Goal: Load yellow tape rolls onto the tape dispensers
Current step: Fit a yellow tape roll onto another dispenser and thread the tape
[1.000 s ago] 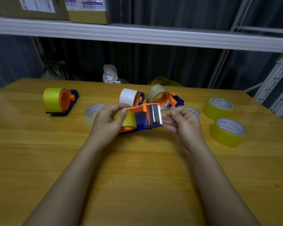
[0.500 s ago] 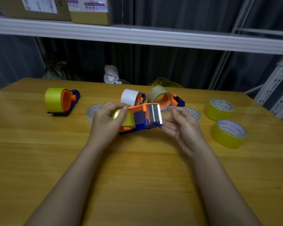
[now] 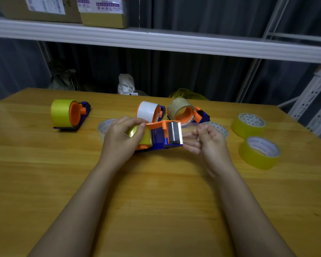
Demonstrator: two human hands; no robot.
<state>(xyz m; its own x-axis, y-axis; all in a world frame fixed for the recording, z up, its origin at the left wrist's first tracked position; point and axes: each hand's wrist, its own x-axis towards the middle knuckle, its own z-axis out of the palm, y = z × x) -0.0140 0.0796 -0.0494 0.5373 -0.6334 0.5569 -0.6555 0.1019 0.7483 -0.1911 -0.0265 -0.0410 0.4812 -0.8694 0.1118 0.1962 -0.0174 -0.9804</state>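
At the middle of the tabletop (image 3: pixel 156 191), the left hand (image 3: pixel 120 140) is wrapping its grip round the yellow tape roll (image 3: pixel 140 136) seated on the orange-and-blue dispenser (image 3: pixel 163 134), thumb lying over the roll's top. Just beside the serrated blade (image 3: pixel 180 133), the right hand (image 3: pixel 209 143) is curling its fingers and seems to be pinching the free end of the tape between thumb and forefinger, though the strip is too thin and clear to make out for certain.

That roll is likely light and stiff at its cardboard core, with a slick outer face; the sticky underside of the free end would cling to skin or fold on itself, so it is best taken by the very tip and kept taut. The blade's teeth are sharp, so fingers should be staying to the side of them.

2 spare yellow rolls (image 3: pixel 248 124) (image 3: pixel 258 152) are lying flat at the right. 1 loaded dispenser (image 3: pixel 69 114) is standing far left.
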